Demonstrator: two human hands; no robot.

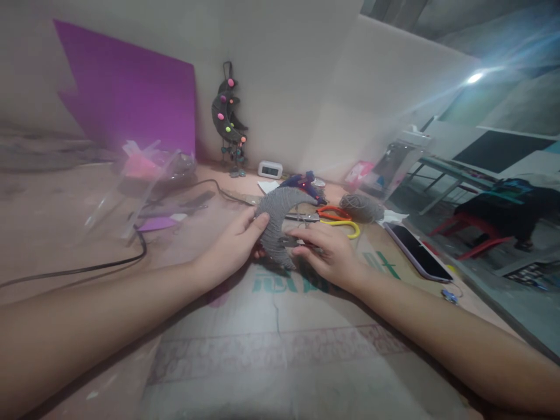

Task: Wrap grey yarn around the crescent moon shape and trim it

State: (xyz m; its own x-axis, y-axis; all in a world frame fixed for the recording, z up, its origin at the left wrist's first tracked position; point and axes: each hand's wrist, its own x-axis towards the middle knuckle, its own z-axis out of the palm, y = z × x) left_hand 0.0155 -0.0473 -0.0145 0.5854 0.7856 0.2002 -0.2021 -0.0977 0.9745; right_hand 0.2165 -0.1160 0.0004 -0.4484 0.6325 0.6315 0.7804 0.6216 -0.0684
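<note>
A crescent moon closely wound with grey yarn is held above the sheet-covered table. My left hand grips its outer curve, thumb on the front face and fingers behind. Inside the curve, near the lower tip, my right hand is closed in a pinch, with what looks like grey yarn between thumb and fingers; the fingertips partly hide it. Just beyond lie scissors with one orange and one yellow handle. A ball of grey yarn rests to their right.
A decorated moon hanging is on the wall, beside a purple sheet. A small digital clock stands at the back. A phone lies at right; a black cable and clear plastic packaging are at left.
</note>
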